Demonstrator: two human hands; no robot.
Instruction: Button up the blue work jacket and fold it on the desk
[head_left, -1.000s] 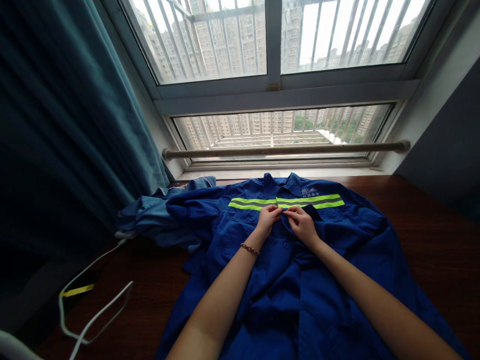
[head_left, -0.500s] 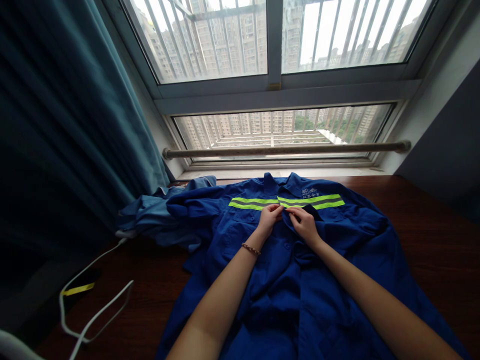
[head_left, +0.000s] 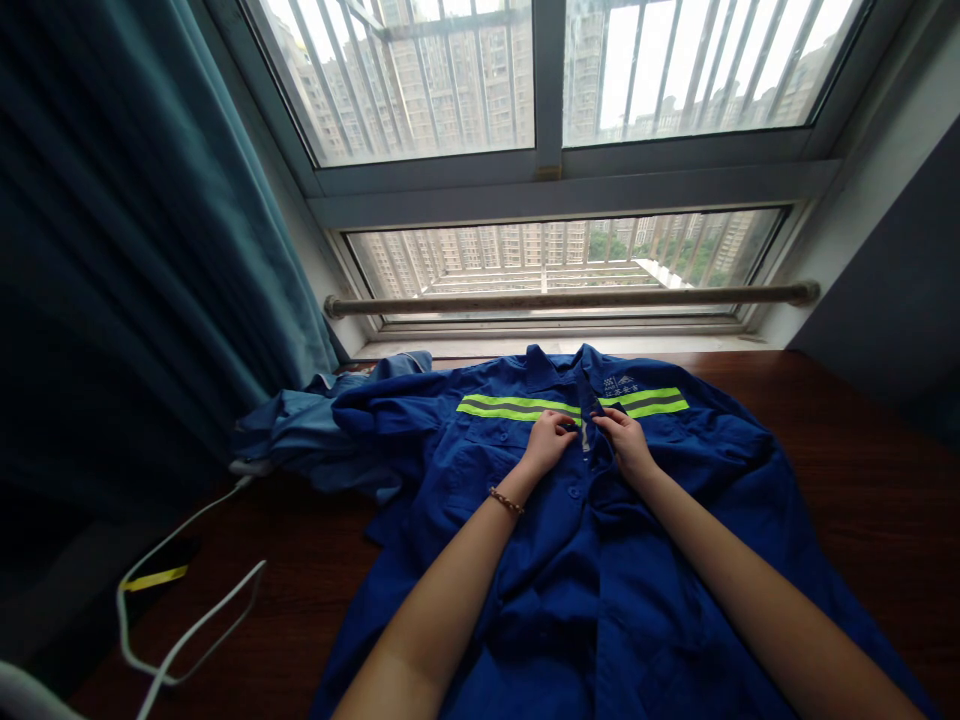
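Note:
A royal-blue work shirt (head_left: 577, 560) with a yellow-green reflective stripe (head_left: 510, 406) across the chest lies front up on a dark wooden table (head_left: 300, 590). My left hand (head_left: 550, 440), with a bead bracelet on the wrist, pinches the left edge of the shirt's front opening just below the stripe. Just to its right, my right hand (head_left: 626, 442) pinches the opposite edge. Both hands are closed on the cloth, and the two front edges stand a little apart between them. The collar (head_left: 559, 362) points toward the window.
A second, lighter blue garment (head_left: 315, 435) is bunched at the shirt's left. A white cable (head_left: 187, 610) loops over the table's near left corner. A teal curtain (head_left: 135, 260) hangs at the left. A metal rail (head_left: 570, 298) runs below the window behind the table.
Both hands have shifted slightly right and toward the collar, and the shirt's front has parted between them, breaking the line of the reflective stripe.

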